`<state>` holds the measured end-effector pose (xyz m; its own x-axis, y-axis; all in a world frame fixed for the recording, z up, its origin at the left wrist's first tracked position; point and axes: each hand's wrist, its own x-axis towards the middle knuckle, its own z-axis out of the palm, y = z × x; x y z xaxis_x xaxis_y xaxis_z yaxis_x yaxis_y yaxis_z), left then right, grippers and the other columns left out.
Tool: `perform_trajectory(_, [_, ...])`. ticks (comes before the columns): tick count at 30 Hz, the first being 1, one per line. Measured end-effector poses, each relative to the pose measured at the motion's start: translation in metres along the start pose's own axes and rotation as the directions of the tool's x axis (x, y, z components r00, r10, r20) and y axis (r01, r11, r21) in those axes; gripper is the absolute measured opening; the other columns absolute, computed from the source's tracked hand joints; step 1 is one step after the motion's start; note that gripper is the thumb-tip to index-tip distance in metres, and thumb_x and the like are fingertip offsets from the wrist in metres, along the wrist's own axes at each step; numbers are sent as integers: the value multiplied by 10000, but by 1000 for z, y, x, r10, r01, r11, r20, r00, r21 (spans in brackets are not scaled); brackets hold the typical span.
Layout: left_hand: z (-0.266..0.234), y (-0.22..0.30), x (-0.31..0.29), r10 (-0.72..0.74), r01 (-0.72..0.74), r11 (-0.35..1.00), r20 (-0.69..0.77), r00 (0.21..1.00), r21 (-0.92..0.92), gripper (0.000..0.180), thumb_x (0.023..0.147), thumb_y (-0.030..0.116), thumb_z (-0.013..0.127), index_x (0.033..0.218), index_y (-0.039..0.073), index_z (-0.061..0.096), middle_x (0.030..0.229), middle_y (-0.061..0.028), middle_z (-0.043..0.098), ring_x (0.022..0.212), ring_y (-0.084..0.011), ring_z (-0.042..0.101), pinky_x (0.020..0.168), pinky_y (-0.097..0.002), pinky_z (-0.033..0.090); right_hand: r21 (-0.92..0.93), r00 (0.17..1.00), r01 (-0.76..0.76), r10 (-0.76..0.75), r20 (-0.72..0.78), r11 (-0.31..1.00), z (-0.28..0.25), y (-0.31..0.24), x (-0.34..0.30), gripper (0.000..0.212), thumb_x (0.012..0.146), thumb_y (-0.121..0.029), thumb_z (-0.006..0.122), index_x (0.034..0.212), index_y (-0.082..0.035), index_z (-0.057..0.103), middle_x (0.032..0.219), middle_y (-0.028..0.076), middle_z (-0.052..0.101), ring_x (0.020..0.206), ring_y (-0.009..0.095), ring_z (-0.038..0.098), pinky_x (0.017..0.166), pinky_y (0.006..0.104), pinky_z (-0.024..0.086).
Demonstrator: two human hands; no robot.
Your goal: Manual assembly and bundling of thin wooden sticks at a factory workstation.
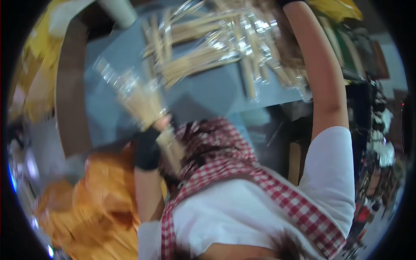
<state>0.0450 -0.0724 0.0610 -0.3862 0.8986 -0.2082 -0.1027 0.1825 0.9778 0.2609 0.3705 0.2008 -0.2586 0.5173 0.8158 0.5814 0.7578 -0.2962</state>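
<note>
My left hand [159,124], in a black fingerless glove, is closed around a bundle of pale wooden sticks in clear plastic [141,99], which look like wrapped chopsticks. The bundle tilts, its plastic ends pointing to the far left and its other end toward my apron; motion blurs it. Beyond it, several similar wrapped stick packets [197,65] lie criss-crossed in a loose pile on the grey-blue tabletop [203,93]. My right arm stretches over the right side of the pile to the far edge, where only a black cuff shows; the right hand is cut off.
A brown raised board [71,95] edges the table on the left. Orange plastic sacking [99,203] bulges beside my left arm, and yellow sacking [32,65] hangs farther left. A whitish cylinder [119,12] stands at the far left. Cluttered shelving [377,143] is on the right.
</note>
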Motion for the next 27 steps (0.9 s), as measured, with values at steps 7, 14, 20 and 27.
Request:
perform_trajectory(7, [-101, -42, 7, -252, 113, 856, -216, 943, -505, 230, 858, 213, 656, 1013, 54, 596, 826, -4, 579, 744, -119, 551, 687, -271, 472, -819, 942, 205, 119, 314, 537, -94, 127, -43, 203, 905, -224, 531, 993, -78, 641, 830, 174, 665, 749, 317, 663, 649, 411, 518])
perform_trajectory(14, [-65, -20, 34, -253, 138, 865, -182, 950, -482, 175, 853, 236, 651, 894, 87, 568, 731, 4, 515, 673, -134, 531, 642, -288, 464, -818, 812, -105, 524, 258, 566, -152, 238, -103, 550, 765, -296, 581, 1310, -224, 557, 1292, 137, 568, 1198, 304, 537, 1014, 391, 424])
perform_trajectory(20, [-58, -18, 18, -209, 56, 805, -193, 959, -590, 423, 824, 79, 620, 1217, 6, 482, 993, -89, 584, 855, -197, 588, 790, -330, 495, -309, 852, -271, 376, 364, 912, -74, 138, -93, 517, 800, -272, 669, 1252, -54, 545, 1177, 184, 605, 1050, 328, 593, 901, 402, 466])
perform_trajectory(27, [-35, 2, 16, -216, 68, 842, -219, 951, -535, 310, 817, 76, 632, 1109, 35, 538, 925, -78, 613, 780, -190, 608, 717, -314, 506, 356, 687, -13, -250, 682, 934, 81, -110, -173, 220, 832, -216, 678, 1009, -91, 635, 999, 128, 659, 875, 309, 655, 756, 387, 518])
